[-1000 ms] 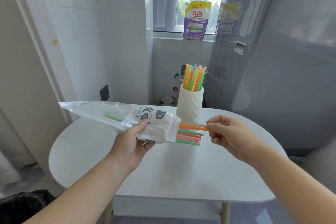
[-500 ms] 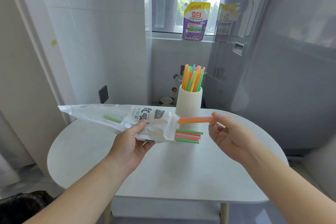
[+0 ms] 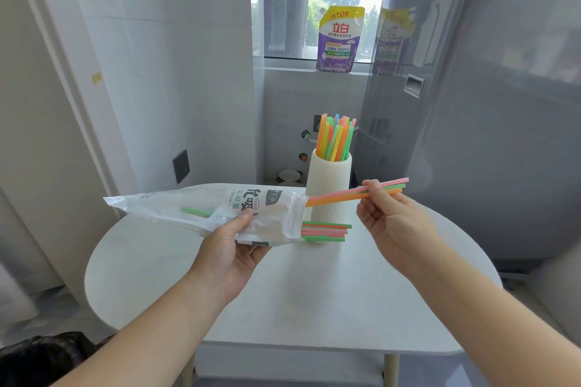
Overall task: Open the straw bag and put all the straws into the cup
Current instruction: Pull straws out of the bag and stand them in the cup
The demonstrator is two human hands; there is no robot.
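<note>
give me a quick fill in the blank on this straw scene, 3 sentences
1. The left hand grips the straw bag while the right hand pinches ____ straws.
2. The cup stands on the ____.
3. The purple pouch stands on the ____.

Missing words: three; table; windowsill
</note>
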